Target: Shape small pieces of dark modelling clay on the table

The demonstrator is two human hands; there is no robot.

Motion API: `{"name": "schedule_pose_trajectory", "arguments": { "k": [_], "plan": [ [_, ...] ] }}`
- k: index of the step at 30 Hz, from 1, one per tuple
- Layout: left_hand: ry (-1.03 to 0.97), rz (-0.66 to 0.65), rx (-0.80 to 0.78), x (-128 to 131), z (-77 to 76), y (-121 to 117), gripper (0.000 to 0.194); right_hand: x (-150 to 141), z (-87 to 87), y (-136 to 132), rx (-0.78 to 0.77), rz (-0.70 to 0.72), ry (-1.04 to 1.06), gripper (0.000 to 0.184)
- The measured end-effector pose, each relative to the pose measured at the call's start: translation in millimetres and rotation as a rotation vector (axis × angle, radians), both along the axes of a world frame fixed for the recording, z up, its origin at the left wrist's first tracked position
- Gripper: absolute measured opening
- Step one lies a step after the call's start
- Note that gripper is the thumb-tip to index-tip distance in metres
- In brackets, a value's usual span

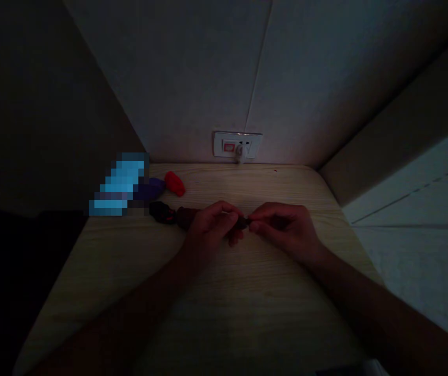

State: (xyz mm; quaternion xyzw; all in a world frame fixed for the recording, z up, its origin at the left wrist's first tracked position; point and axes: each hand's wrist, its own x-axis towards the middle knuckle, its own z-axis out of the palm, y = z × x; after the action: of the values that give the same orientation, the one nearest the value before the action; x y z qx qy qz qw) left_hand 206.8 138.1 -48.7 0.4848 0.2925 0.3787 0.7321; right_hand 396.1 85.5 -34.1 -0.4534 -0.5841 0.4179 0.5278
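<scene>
Both hands meet above the middle of the wooden tabletop (239, 292). My left hand (211, 227) is closed round a dark brown, clay-like piece (186, 217), whose reddish-brown part shows to the left of the fingers. A dark tip of it pokes out on the right side. At that tip, my right hand (292, 227) pinches with thumb and forefinger. Dim light hides the exact shape of what the fingers hold. A black lump (162, 212) with reddish specks lies at the piece's left end.
Behind the black lump lie a bright red lump (174, 183) and a purple lump (151, 189). A glowing, blurred-out screen (121, 183) stands at the table's left edge. On the wall (192, 78) behind is a socket (238, 144) with a plug in it. A pale panel (415, 177) is at right.
</scene>
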Motion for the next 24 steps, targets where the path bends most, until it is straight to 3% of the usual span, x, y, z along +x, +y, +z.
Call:
{"name": "schedule_pose_trajectory", "arguments": {
  "k": [8, 24],
  "plan": [
    [0.016, 0.005, -0.007, -0.5, 2.7, -1.5, 0.029, -0.5, -0.1, -0.4, 0.017, -0.033, -0.034, 0.013],
    [0.043, 0.022, 0.150, 0.2, 3.5, -1.4, 0.019, 2.7, -2.2, 4.7, -0.124, -0.033, 0.033, 0.016]
  ]
}}
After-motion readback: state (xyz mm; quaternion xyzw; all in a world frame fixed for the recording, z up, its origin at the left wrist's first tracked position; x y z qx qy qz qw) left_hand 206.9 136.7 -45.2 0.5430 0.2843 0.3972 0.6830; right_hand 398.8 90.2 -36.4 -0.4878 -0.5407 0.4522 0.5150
